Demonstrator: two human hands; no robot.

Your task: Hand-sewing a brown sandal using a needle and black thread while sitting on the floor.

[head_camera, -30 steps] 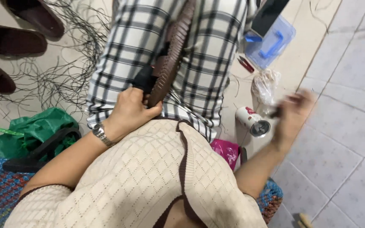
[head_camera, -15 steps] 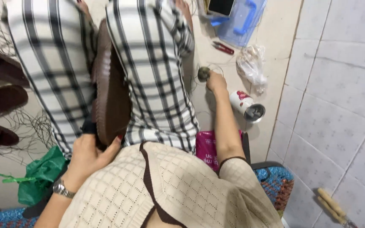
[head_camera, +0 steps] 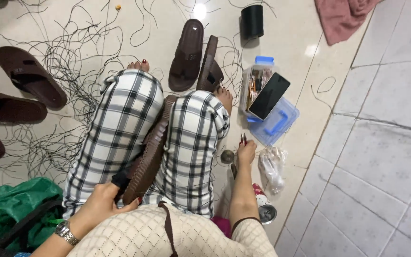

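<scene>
I sit on the floor in checked trousers, with a brown sandal (head_camera: 149, 152) wedged upright between my knees. My left hand (head_camera: 103, 202), a watch on its wrist, grips the near end of that sandal. My right hand (head_camera: 246, 153) reaches down to the floor beside my right knee and pinches a small red-handled tool (head_camera: 243, 139). A small round metal piece (head_camera: 227, 156) lies just left of that hand.
More brown sandals lie ahead (head_camera: 188, 54) and at the left (head_camera: 29, 76), amid loose black cord (head_camera: 67, 52). A blue box (head_camera: 274, 119) with a phone (head_camera: 268, 95) on it, a black spool (head_camera: 252, 21), a plastic bag (head_camera: 272, 166), a tumbler (head_camera: 264, 207) and a green bag (head_camera: 15, 209) surround me.
The view has tilted up and forward, so more floor and sandals show. My right hand has moved from the metal piece to the red-handled tool. My left hand keeps hold of the sandal.
</scene>
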